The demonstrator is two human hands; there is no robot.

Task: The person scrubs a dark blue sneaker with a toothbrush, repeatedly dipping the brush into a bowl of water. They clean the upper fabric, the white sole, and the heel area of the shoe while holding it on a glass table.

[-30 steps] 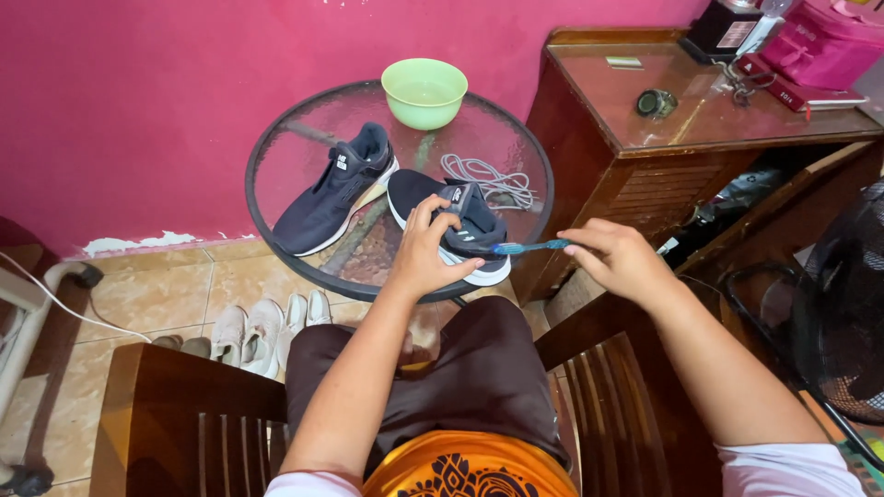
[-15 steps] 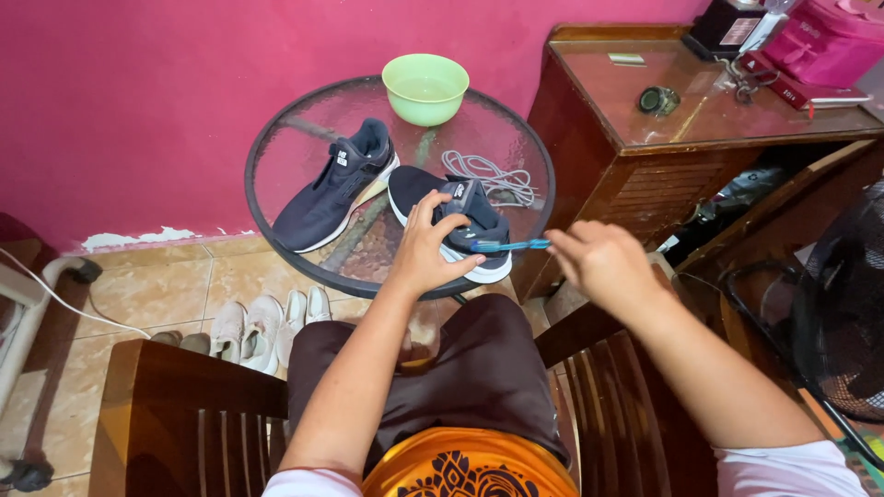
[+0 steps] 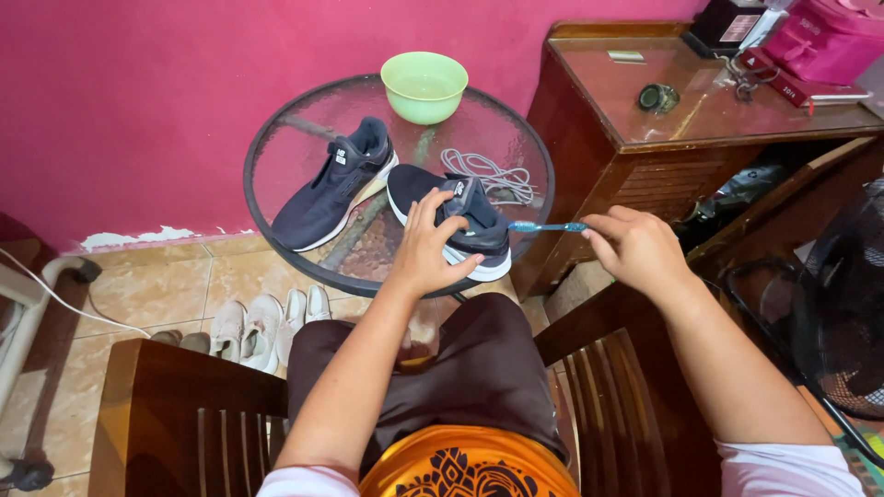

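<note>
Your left hand [image 3: 425, 247] lies spread over the near dark shoe [image 3: 451, 221], fingers open and pressing it down at the near edge of the round glass surface [image 3: 276, 156]. Your right hand [image 3: 635, 248] pinches the handle of a blue toothbrush [image 3: 545, 226], its head touching the shoe's side. Farther off lie the second dark shoe [image 3: 333, 184], loose grey laces [image 3: 488, 175], then a green bowl [image 3: 424, 86] by the pink wall.
</note>
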